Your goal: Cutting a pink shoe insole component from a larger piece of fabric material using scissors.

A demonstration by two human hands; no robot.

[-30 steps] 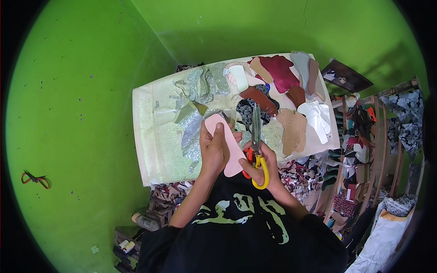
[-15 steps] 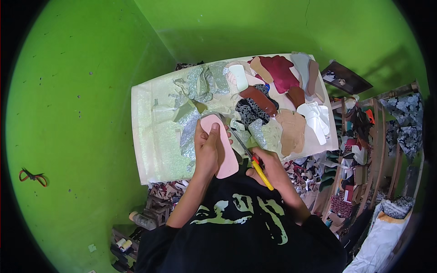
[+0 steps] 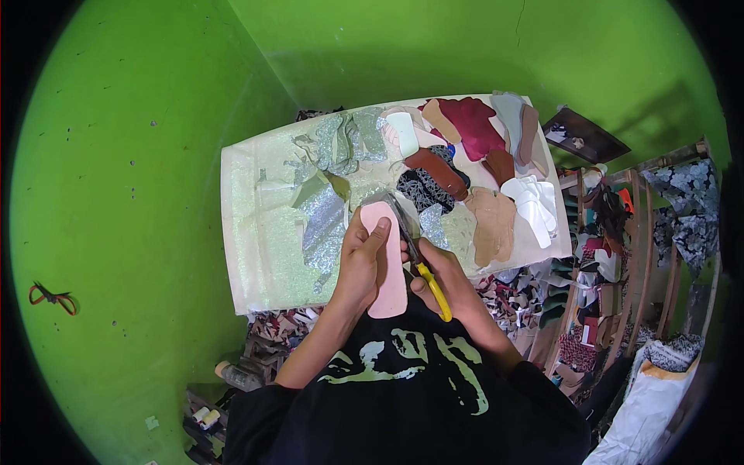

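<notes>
My left hand [image 3: 358,267] grips a pink, sole-shaped piece [image 3: 389,283], thumb on its face and fingers behind. The piece hangs over the front edge of the table, its long side running toward me. My right hand [image 3: 456,288] is closed on scissors with yellow handles [image 3: 435,291]. Their dark blades lie along the right edge of the pink piece, near its upper end. Whether the blades are apart is hard to see. Beyond both hands lie silvery glitter offcuts [image 3: 325,232] and a black-and-white patterned piece [image 3: 422,190].
A pale shimmering sheet [image 3: 260,225] covers the tilted-looking table. On it are brown [image 3: 438,172], maroon [image 3: 469,128], tan [image 3: 492,225] and white [image 3: 531,201] cut pieces. Wooden shelving [image 3: 632,263] crowded with materials stands at right. Another pair of scissors [image 3: 53,298] hangs on the green left wall.
My left hand and the pink piece have shifted slightly right and nearer to me, the piece now more upright. The scissors have come against its right edge, their handles swinging left.
</notes>
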